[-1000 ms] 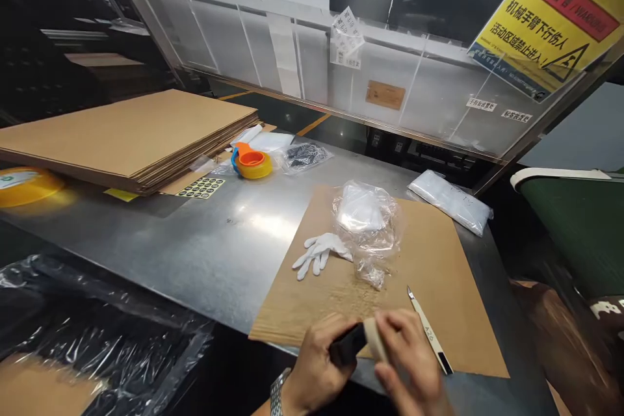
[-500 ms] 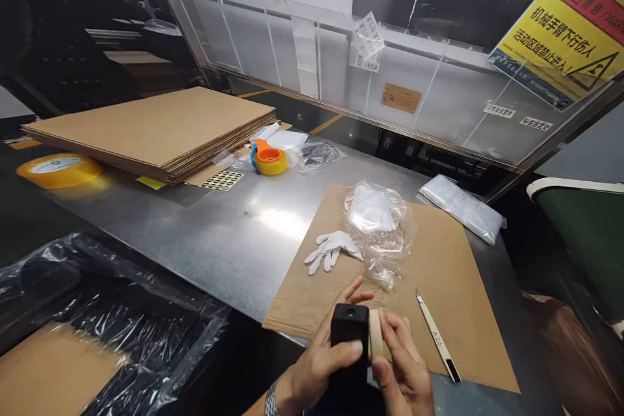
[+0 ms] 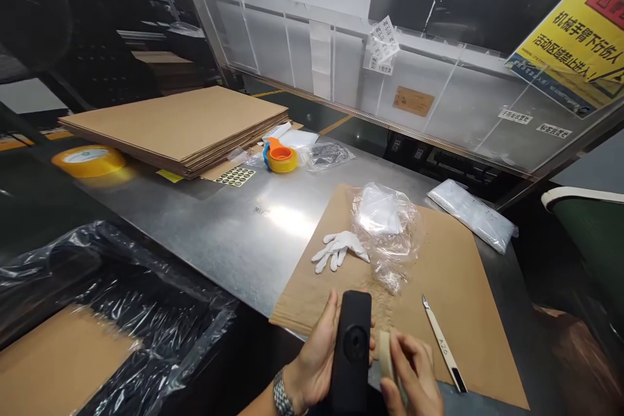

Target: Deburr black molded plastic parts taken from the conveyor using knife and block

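My left hand [image 3: 316, 354] grips a flat black device [image 3: 351, 344] upright at the bottom centre, its round feature facing me. Beside it, my right hand [image 3: 412, 380] pinches a small beige block [image 3: 385, 352] held against the device's right edge. Both hands hover over the near edge of a brown cardboard sheet [image 3: 439, 273] lying on the metal table [image 3: 219, 227]. A scalpel-like knife [image 3: 442, 351] lies on the cardboard just right of my right hand. A white glove [image 3: 338, 248] and a crumpled clear plastic bag [image 3: 387, 227] rest further back on the sheet.
A stack of cardboard sheets [image 3: 180, 123] sits at the back left, with an orange tape dispenser [image 3: 280, 156], a sticker sheet [image 3: 235, 175] and a yellow tape roll [image 3: 88, 160] nearby. A white packet [image 3: 470, 214] lies at the right. Black plastic film [image 3: 112, 312] covers a box at lower left.
The left hand has turned the black device from lying sideways to standing upright with its face toward me. The right hand stayed at its right edge with the beige block. The view shifted left.
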`<state>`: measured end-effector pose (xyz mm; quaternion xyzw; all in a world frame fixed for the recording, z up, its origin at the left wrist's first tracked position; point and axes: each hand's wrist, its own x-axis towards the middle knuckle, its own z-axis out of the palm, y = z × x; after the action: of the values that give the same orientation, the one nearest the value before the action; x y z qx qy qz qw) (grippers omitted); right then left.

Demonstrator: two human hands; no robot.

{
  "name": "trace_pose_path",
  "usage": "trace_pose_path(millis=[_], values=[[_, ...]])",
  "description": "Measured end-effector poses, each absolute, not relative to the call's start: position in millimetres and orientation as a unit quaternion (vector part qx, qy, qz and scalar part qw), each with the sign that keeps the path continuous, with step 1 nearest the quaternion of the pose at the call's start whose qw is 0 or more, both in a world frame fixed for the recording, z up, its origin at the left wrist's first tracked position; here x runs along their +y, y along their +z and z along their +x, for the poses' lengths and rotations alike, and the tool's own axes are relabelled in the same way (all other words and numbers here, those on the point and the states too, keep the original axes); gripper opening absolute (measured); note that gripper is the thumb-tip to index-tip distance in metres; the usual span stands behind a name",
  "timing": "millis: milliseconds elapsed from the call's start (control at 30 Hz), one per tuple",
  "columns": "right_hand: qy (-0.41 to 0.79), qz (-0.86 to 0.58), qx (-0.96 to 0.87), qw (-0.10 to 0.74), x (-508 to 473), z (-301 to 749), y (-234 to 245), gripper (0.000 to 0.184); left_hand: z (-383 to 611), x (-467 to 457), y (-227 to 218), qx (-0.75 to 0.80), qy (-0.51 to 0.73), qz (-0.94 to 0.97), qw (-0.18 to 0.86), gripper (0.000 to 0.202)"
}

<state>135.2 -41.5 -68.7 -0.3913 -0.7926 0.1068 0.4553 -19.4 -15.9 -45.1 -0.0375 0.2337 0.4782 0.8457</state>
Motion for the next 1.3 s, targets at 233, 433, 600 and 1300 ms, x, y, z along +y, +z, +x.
trace_pose_path(millis=[233, 433, 600, 1300], values=[[0.124, -0.334, -0.856, 0.374, -20.5, 129.9, -47.0, 0.050, -1.6, -44.3, -49.7, 0.313, 0.433, 0.059, 0.843, 0.056], [0.124, -0.316, -0.868, 0.362, -27.3, 129.5, -44.0, 0.048, -5.9, -38.4, -61.6, 0.353, 0.489, 0.116, 0.789, 0.057], [0.083, -0.376, -0.873, 0.299, -22.8, 124.5, -35.3, 0.046, -6.7, -38.9, -58.3, 0.407, 0.530, 0.229, 0.708, 0.053], [0.126, -0.345, -0.858, 0.359, -74.6, 121.0, -81.2, 0.042, -13.8, -17.0, -72.2, 0.205, 0.486, -0.231, 0.818, 0.027]])
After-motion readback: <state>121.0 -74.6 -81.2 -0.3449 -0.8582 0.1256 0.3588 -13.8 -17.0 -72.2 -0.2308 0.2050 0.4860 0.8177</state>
